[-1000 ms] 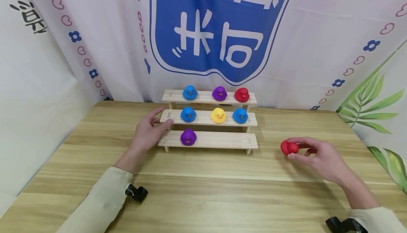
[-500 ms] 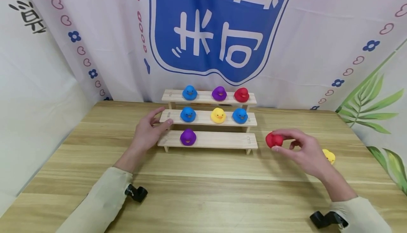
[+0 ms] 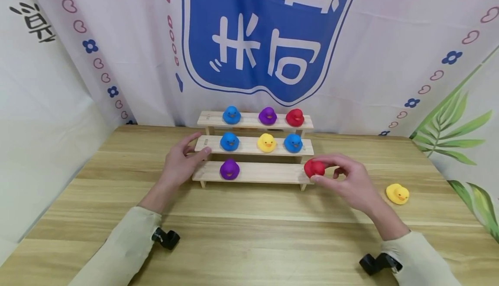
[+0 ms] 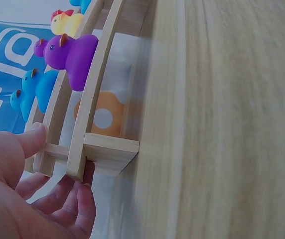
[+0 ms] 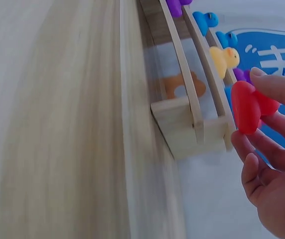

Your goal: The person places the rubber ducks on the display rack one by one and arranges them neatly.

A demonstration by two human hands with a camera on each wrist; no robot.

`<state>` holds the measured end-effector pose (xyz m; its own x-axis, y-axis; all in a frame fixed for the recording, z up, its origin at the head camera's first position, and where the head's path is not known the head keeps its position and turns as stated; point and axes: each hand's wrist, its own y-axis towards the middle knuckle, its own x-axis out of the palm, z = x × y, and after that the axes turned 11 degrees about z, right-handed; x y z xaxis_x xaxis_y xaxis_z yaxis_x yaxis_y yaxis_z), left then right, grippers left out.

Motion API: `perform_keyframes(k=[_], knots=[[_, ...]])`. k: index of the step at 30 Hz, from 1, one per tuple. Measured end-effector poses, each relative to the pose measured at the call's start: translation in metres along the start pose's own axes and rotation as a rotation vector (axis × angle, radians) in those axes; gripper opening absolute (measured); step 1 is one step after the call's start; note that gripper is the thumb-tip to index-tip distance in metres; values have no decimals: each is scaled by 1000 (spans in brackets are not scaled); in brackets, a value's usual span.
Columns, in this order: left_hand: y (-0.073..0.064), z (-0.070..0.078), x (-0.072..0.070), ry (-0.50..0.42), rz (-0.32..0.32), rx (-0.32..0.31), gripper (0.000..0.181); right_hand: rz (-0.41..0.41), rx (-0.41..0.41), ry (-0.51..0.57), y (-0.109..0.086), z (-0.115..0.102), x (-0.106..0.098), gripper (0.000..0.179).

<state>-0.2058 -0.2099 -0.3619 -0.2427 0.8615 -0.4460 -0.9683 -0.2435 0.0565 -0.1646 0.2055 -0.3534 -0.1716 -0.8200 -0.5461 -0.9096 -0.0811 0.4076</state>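
A three-tier wooden stand [image 3: 269,173] holds small rubber ducks. My left hand [image 3: 182,161] grips its left end; in the left wrist view the thumb lies on the stand's edge and the fingers curl behind its end. A red rubber duck [image 3: 313,168] is pinched between the thumb and fingers of my right hand [image 3: 348,182], at the right end of the lowest tier. In the right wrist view that red duck [image 5: 247,107] appears off the boards. On the lowest tier sits a purple duck [image 3: 230,170], towards the left.
The middle tier bears a blue duck [image 3: 229,141], a yellow duck [image 3: 267,143] and another blue duck [image 3: 293,143]. On top stand blue, purple and red ducks [image 3: 295,117]. A loose yellow duck [image 3: 397,194] lies right of my right hand. A printed curtain [image 3: 156,104] hangs behind the table.
My right hand has carried the red duck leftwards to the lowest tier's right end, uncovering the loose yellow duck on the table. My left hand has stayed on the stand.
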Motion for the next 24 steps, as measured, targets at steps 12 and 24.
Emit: perform_keyframes(k=[12, 24], knots=[[0, -2, 0, 10, 10, 8, 71, -42, 4, 80, 5, -14, 19, 37], [1, -1, 1, 8, 7, -1, 72, -89, -8, 121, 11, -30, 42, 32]])
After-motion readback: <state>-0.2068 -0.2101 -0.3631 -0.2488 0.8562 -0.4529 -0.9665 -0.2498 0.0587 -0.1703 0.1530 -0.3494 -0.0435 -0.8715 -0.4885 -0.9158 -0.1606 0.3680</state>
